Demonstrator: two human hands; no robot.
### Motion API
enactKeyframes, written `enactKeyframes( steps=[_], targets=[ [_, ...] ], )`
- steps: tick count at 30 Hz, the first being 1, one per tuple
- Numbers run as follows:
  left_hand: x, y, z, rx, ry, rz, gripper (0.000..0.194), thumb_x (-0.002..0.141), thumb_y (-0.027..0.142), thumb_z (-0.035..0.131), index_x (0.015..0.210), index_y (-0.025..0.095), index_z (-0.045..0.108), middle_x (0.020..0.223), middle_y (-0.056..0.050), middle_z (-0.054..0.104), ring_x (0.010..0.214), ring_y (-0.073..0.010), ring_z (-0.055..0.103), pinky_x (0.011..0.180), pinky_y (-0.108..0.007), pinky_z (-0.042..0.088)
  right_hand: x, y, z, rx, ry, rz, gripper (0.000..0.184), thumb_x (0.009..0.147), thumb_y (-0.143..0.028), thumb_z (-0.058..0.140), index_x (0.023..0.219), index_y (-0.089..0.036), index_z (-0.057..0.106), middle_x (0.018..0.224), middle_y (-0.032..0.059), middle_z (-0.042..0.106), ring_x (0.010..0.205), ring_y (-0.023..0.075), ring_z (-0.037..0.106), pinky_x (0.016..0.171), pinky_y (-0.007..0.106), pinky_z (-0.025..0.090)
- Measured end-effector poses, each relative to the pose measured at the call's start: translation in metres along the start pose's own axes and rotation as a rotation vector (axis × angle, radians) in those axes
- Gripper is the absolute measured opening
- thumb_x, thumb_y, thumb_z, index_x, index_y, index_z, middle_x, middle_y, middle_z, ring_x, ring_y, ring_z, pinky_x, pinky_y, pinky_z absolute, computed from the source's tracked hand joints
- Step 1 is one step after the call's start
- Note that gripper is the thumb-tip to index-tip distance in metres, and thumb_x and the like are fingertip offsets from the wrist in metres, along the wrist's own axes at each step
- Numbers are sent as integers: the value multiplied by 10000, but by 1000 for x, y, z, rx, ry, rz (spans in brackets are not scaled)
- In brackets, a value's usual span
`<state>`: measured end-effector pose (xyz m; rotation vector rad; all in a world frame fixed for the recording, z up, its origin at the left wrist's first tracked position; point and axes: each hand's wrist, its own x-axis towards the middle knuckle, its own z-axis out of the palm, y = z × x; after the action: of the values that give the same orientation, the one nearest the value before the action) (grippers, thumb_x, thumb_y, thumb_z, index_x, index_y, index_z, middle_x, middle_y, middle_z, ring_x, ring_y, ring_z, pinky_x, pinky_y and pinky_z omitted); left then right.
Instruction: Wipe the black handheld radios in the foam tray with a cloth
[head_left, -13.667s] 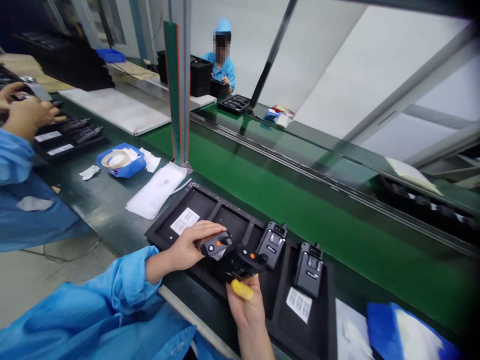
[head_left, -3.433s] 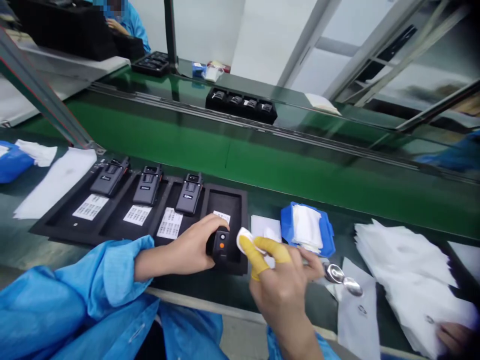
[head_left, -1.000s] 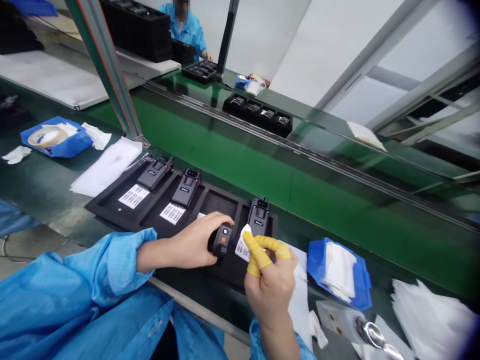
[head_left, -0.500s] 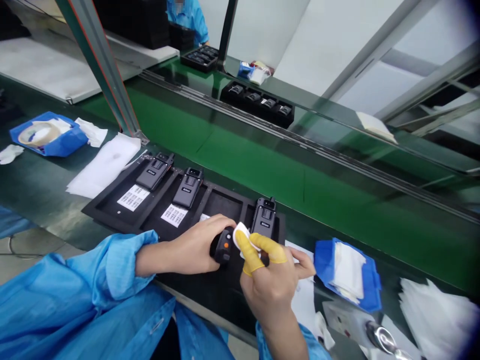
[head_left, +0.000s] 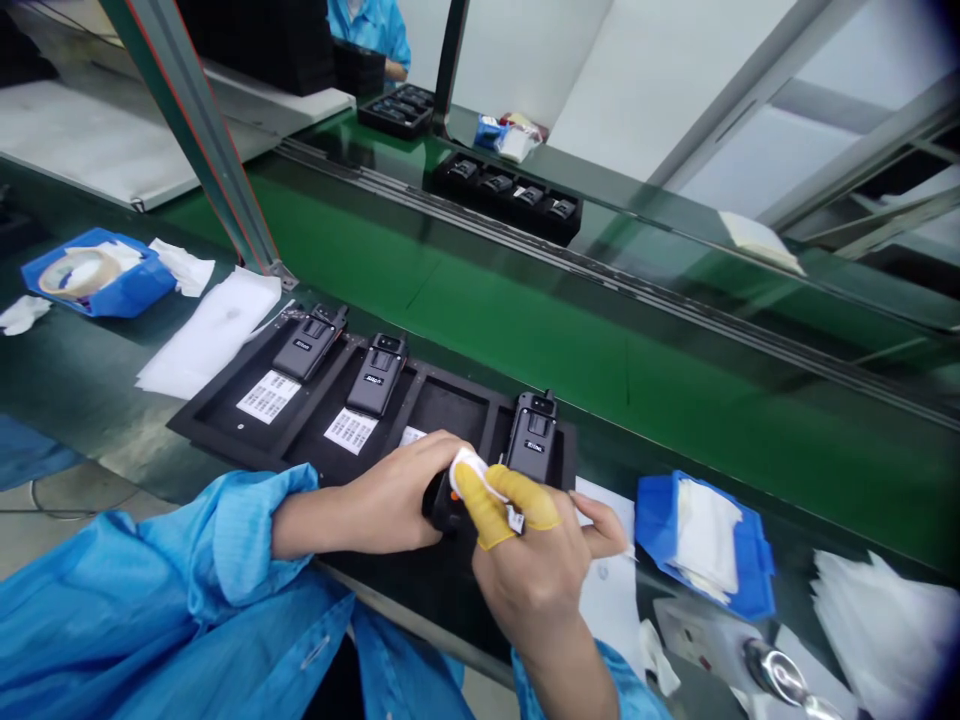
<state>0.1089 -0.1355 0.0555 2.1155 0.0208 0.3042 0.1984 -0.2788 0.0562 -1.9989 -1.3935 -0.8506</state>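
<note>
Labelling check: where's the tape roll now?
Head view, far left: the tape roll sits in the left blue bin, left of the white sheets.

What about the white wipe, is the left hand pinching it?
No, the right hand pinches the white wipe, while the left hand holds a black device.

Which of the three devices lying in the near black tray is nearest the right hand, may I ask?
The rightmost device, just beyond the right hand; the leftmost device and middle device lie farther left along the tray.
</note>
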Motion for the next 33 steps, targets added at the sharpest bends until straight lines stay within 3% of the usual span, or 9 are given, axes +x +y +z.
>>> enactKeyframes(
  steps=[4,10,15,20,24,29,33],
  targets=[
    [-2,-3,3,10,12,2,533,565,11,553,1052,203,453,1065,-52,544,994,-216,547,873,-354,467,-4,-6,-1,39,-28,-30,364,729,8,409,870,-247,627,831,-15,637,780,118,539,844,387,267],
    [-2,0,5,20,22,-33,556,550,18,550,1070,193,458,1047,-53,545,978,-210,548,863,-341,472,-18,8,-4,6,-5,-41,347,718,35,431,812,-234,630,852,-14,628,778,105,542,857,394,259],
    [-3,3,3,21,26,-15,547,560,16,537,1074,188,463,1054,-51,549,988,-204,545,872,-330,465,-9,8,-5,-28,59,9,393,711,55,455,874,-248,645,846,-19,614,708,85,520,826,381,261],
    [-3,1,2,30,19,-13,529,561,29,548,1058,189,467,1055,-58,546,994,-216,547,863,-343,467,-3,-5,-1,101,-33,16,383,721,14,442,876,-262,658,865,-13,616,778,110,521,835,386,249],
    [-2,0,2,24,11,-24,566,555,28,547,1091,189,464,1069,-59,544,1006,-217,547,885,-349,460,-7,4,-2,201,-90,28,386,681,4,446,837,-274,663,832,-20,606,759,111,503,831,378,250],
    [-1,4,0,29,0,-56,562,530,35,530,1064,198,468,1038,-40,541,964,-208,550,849,-328,468,-11,22,-7,136,-81,76,359,701,-11,442,860,-261,644,887,-11,597,759,117,500,818,369,265],
    [-1,5,0,24,2,-34,551,552,39,540,1073,202,461,1057,-50,546,991,-219,546,869,-342,459,-9,12,-3,69,-17,71,333,731,-22,452,849,-263,649,860,-15,599,734,105,501,826,368,267]
  ],
)
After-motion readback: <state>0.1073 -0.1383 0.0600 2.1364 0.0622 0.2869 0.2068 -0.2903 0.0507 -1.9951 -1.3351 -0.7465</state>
